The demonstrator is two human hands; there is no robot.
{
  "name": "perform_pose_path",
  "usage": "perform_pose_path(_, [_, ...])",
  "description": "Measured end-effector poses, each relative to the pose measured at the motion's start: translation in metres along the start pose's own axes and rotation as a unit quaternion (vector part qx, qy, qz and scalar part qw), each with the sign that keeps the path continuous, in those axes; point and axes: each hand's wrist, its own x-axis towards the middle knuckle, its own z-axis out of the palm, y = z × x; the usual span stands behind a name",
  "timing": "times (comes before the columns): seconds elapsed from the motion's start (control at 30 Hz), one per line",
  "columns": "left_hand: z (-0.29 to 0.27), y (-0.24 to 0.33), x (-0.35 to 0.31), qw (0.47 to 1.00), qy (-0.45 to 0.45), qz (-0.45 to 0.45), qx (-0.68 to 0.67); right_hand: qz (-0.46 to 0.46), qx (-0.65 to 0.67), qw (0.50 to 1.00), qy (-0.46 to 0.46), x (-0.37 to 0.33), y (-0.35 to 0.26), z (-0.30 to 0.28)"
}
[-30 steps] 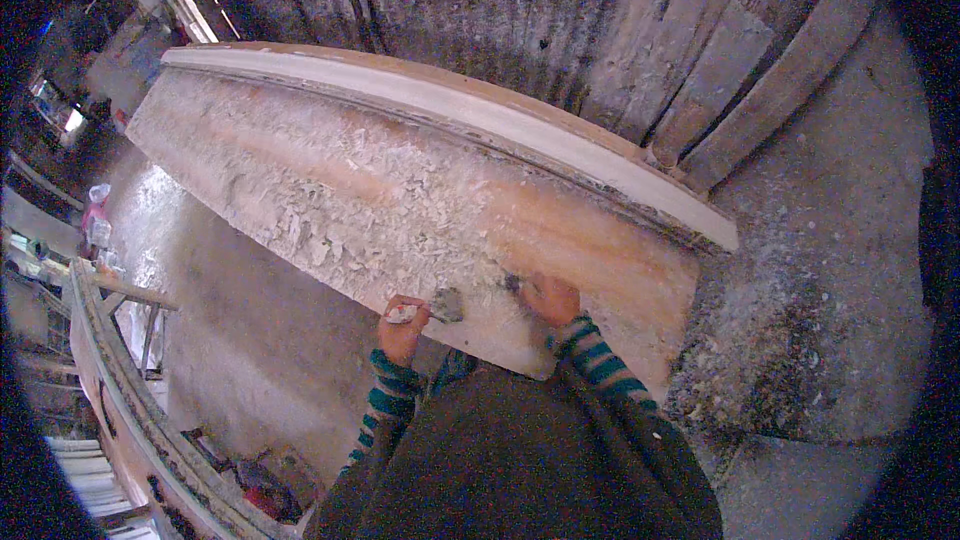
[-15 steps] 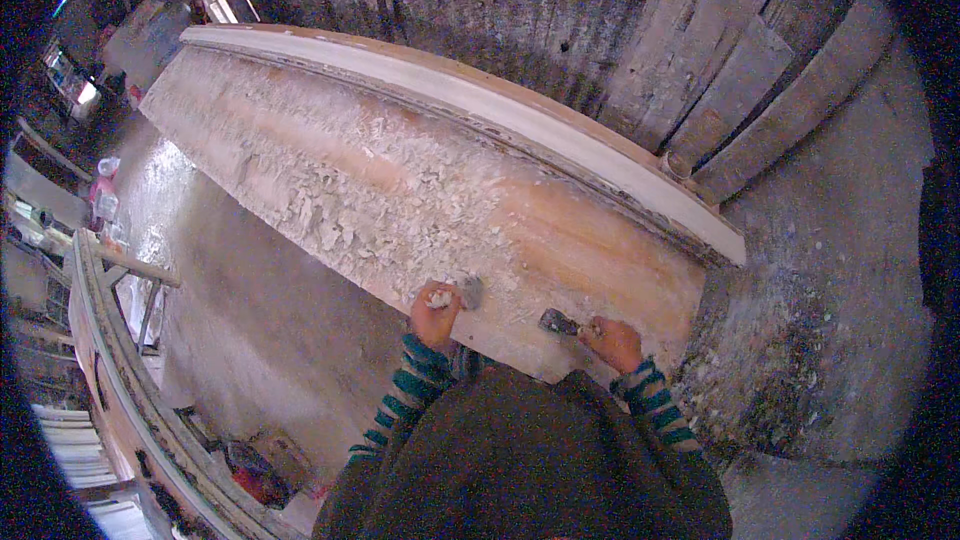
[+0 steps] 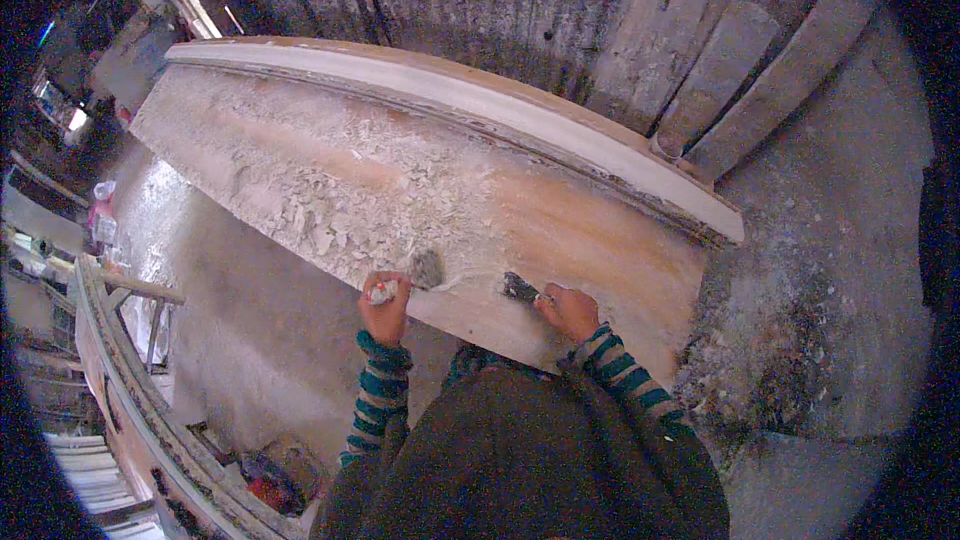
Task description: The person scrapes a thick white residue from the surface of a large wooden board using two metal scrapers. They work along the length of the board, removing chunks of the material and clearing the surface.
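My left hand (image 3: 383, 312) is closed on the handle of a scraper at the near edge of a long wooden board (image 3: 600, 240). That scraper's broad grey blade (image 3: 426, 268) rests against whitish flakes (image 3: 330, 210), which look like dried paste or plaster. To the right, my right hand (image 3: 570, 313) grips a putty knife. Its dark blade (image 3: 519, 287) points left over a scraped part of the board, near a thin pale smear. Flakes lie thick over the middle and far left of the board; brown wood shows at the right.
A raised pale rail (image 3: 480, 105) runs along the board's far side. Planks (image 3: 740, 70) lean against the wall behind. Scattered debris (image 3: 760, 360) covers the floor at right. Another long curved wooden piece (image 3: 130, 410) stands at lower left, beside a red object (image 3: 270, 490).
Both hands have moved left along the board with their tools; my right hand is also a bit farther from me. The view has shifted slightly.
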Motion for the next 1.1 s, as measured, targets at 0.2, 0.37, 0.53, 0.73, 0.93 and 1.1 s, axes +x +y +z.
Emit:
perform_pose_path(0.2, [0.010,-0.012,-0.047,0.994,-0.012,-0.082,-0.075,0.068,-0.005,0.996,-0.050,-0.041,-0.007,-0.054])
perform_pose_path(0.37, [0.017,-0.001,-0.060,0.997,-0.053,-0.055,-0.013,0.105,0.013,0.994,-0.036,-0.036,0.017,0.015])
perform_pose_path(0.53, [0.013,0.007,-0.061,0.997,-0.061,-0.056,0.011,0.108,0.005,0.993,-0.043,-0.018,-0.009,-0.010])
perform_pose_path(0.73, [0.013,-0.005,-0.055,0.998,-0.046,-0.053,-0.012,0.097,0.039,0.994,-0.027,-0.010,0.012,0.015])
perform_pose_path(0.93, [0.007,-0.001,-0.060,0.998,-0.027,-0.057,0.002,0.043,0.008,0.999,-0.001,-0.007,0.002,-0.013])
perform_pose_path(1.1, [0.010,-0.008,-0.062,0.998,-0.010,-0.056,-0.006,0.063,-0.035,0.997,-0.029,-0.013,0.020,-0.002])
